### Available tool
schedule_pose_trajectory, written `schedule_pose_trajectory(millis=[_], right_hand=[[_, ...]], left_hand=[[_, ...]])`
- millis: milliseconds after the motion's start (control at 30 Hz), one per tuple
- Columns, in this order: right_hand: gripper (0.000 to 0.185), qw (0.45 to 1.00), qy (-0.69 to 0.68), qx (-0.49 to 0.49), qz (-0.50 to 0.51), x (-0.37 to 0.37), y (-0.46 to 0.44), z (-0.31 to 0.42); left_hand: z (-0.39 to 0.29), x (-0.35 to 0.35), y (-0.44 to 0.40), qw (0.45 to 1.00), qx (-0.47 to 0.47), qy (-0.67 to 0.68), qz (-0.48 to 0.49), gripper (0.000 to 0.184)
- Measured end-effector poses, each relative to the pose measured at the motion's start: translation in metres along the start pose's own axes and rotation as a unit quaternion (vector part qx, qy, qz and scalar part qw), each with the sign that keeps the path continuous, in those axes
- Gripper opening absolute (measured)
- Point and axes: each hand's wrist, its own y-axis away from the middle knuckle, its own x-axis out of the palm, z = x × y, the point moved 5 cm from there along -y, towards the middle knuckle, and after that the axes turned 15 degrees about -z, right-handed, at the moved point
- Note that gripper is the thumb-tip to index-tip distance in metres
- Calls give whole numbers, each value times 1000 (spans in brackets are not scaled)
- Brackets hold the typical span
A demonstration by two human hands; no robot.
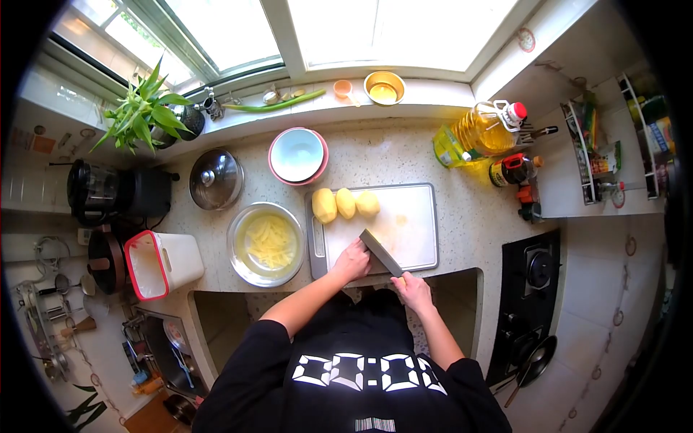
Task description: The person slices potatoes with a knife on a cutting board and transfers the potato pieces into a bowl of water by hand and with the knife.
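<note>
My right hand [413, 290] is closed on the handle of a wide knife [381, 252], whose blade points up and left over the cutting board [422, 216]. Beside the blade, my left hand [351, 261] rests at the board's lower left part with its fingers bent together; what lies under them is hidden. Three peeled potatoes [346, 203] sit in a row along the board's upper left edge. Left of the board, a clear bowl [236, 249] holds pale yellow potato strips [273, 244] in what looks like water.
Nested bowls [296, 155] and a lidded pot [216, 179] stand behind the clear bowl. A white bin [180, 261] is at the left. Oil [488, 130] and sauce bottles [507, 170] stand back right; a stove [530, 289] is at the right.
</note>
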Motion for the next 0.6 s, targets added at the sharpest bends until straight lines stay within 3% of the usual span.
schedule_pose_trajectory(millis=[333, 433, 533, 600], right_hand=[[57, 999, -15, 27, 23, 2, -14, -1], [53, 998, -58, 23, -9, 5, -13, -4], [52, 985, -158, 50, -51, 16, -15, -14], [50, 970, -221, 94, -33, 26, -14, -23]], left_hand=[[-1, 0, -5, 1000, -5, -9, 21, 44], [-1, 0, -4, 998, -33, -13, 57, 51], [-3, -3, -2, 1000, -13, -3, -13, 55], [-1, 0, 0, 1000, -16, -5, -6, 57]])
